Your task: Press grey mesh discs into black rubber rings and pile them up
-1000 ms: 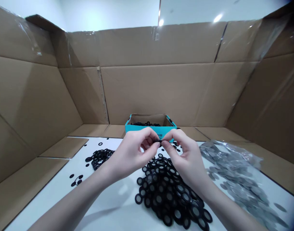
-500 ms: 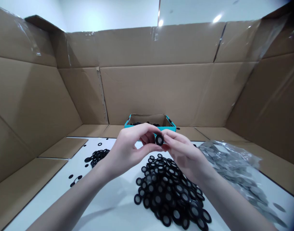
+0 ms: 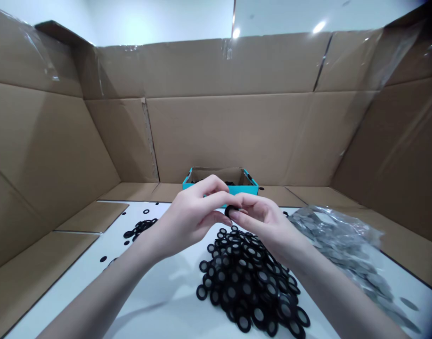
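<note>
Between the fingertips of both hands is a small black ring (image 3: 229,210), partly covered by my right thumb. My left hand (image 3: 196,214) is closed on its left side, with index finger above and thumb below. My right hand (image 3: 263,217) pinches the ring from the right; its centre is hidden from me. Just below the hands lies a heap of black rings with grey discs in their centres (image 3: 251,282), spread over the white table (image 3: 159,301).
A turquoise-edged box (image 3: 249,189) with black pieces inside stands behind the hands. A smaller pile of black rings (image 3: 141,228) lies at left. On the right, grey discs (image 3: 364,273) spill from a clear plastic bag (image 3: 360,230). Cardboard walls (image 3: 219,136) enclose the table.
The ring has turned and shifted slightly down and left, and its grey centre no longer shows. My right thumb has moved over it, and my left index finger has come across its top.
</note>
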Demonstrator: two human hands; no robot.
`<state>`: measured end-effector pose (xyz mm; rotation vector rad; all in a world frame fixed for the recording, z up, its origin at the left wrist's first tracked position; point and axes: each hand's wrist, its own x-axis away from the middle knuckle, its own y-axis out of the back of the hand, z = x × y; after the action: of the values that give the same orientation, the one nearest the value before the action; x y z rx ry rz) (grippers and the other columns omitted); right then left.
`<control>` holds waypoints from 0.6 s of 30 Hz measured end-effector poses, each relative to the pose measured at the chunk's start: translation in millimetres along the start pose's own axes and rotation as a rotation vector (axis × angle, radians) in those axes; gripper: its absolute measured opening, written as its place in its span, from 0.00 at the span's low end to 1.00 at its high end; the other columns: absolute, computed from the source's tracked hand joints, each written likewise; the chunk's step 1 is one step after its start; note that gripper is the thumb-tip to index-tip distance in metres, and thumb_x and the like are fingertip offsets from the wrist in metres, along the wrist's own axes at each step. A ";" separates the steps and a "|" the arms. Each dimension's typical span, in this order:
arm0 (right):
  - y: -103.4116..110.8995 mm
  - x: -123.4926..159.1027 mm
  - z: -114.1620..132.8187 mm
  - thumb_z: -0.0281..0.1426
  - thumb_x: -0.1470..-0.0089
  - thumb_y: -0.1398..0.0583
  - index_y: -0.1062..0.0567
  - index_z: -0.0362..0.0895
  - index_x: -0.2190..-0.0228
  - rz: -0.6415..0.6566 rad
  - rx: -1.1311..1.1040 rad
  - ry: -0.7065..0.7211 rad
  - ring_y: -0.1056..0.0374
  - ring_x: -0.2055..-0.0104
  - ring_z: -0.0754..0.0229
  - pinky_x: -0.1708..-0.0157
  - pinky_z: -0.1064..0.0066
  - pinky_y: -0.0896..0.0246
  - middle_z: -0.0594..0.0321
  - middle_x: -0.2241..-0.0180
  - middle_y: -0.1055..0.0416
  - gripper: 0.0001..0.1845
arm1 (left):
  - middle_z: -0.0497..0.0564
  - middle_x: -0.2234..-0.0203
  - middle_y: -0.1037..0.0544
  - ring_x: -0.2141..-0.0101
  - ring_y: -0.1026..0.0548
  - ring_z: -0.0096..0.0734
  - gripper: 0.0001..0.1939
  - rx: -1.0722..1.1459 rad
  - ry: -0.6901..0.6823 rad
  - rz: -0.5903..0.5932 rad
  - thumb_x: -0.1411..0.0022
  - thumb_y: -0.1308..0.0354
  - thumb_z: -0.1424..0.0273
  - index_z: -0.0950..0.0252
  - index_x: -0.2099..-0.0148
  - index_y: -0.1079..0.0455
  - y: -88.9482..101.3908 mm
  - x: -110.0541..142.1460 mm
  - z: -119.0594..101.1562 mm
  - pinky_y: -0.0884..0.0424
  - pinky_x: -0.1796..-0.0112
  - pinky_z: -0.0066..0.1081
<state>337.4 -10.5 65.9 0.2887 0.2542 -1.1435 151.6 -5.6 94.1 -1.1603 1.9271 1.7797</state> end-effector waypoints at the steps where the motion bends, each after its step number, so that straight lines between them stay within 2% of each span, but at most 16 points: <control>1: -0.5 -0.4 0.1 0.41 0.46 0.38 0.27 0.44 0.70 -0.001 0.026 0.006 0.37 0.67 0.61 0.66 0.68 0.42 0.63 0.70 0.32 0.13 | 0.50 0.63 0.33 0.64 0.31 0.27 0.12 -0.010 -0.004 0.017 0.36 0.48 0.82 0.64 0.56 0.29 1.6 -0.1 0.0 0.32 0.65 0.25; 4: -3.1 -1.9 -0.5 0.42 0.48 0.38 0.28 0.44 0.72 -0.030 0.066 0.014 0.39 0.69 0.62 0.68 0.69 0.44 0.64 0.72 0.33 0.14 | 0.51 0.62 0.33 0.63 0.32 0.27 0.11 -0.035 0.018 0.029 0.35 0.49 0.81 0.64 0.55 0.29 4.2 -0.5 -0.2 0.33 0.64 0.25; 6: -5.2 -3.0 -2.1 0.43 0.50 0.37 0.29 0.44 0.73 -0.086 0.034 0.012 0.40 0.70 0.64 0.69 0.70 0.44 0.66 0.73 0.34 0.14 | 0.50 0.62 0.31 0.63 0.31 0.27 0.06 -0.024 0.090 -0.012 0.36 0.43 0.75 0.66 0.55 0.30 2.9 -0.8 -0.5 0.33 0.63 0.26; 8: -6.5 -3.9 -4.4 0.43 0.50 0.37 0.30 0.45 0.73 -0.133 -0.015 0.015 0.38 0.70 0.63 0.68 0.70 0.43 0.66 0.73 0.34 0.14 | 0.48 0.66 0.29 0.66 0.31 0.26 0.07 0.007 0.186 -0.036 0.39 0.38 0.70 0.67 0.59 0.32 -0.1 -1.0 -0.9 0.34 0.65 0.25; 10: -6.6 -4.7 -6.1 0.42 0.50 0.37 0.29 0.45 0.71 -0.151 -0.043 0.030 0.36 0.67 0.62 0.66 0.69 0.41 0.65 0.71 0.32 0.13 | 0.46 0.71 0.28 0.70 0.31 0.24 0.06 0.046 0.258 -0.005 0.37 0.40 0.69 0.66 0.65 0.33 -2.8 -1.4 -1.5 0.36 0.68 0.24; 12: -5.6 -5.1 -5.9 0.41 0.49 0.38 0.29 0.45 0.71 -0.171 -0.020 0.048 0.36 0.67 0.62 0.66 0.68 0.41 0.64 0.70 0.31 0.12 | 0.44 0.75 0.28 0.73 0.33 0.23 0.10 0.079 0.288 0.037 0.33 0.46 0.71 0.66 0.69 0.34 -3.8 -2.1 -1.9 0.38 0.71 0.24; 15: -3.5 -3.9 -1.9 0.38 0.50 0.39 0.30 0.45 0.74 -0.237 0.172 0.090 0.38 0.70 0.62 0.70 0.68 0.44 0.64 0.73 0.32 0.09 | 0.45 0.76 0.29 0.74 0.34 0.23 0.11 0.106 0.278 0.065 0.33 0.48 0.73 0.66 0.70 0.34 -1.8 -3.3 -1.2 0.39 0.72 0.24; 18: -3.3 -1.4 3.0 0.34 0.51 0.40 0.30 0.46 0.76 -0.291 0.406 0.176 0.39 0.71 0.62 0.69 0.67 0.47 0.65 0.75 0.33 0.06 | 0.45 0.75 0.29 0.73 0.33 0.24 0.11 0.095 0.262 0.074 0.32 0.49 0.72 0.66 0.68 0.33 0.3 -3.3 0.9 0.39 0.71 0.24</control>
<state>334.0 -11.6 68.9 0.7316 0.2214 -1.4582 153.2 -3.6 96.4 -1.3629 2.2021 1.6178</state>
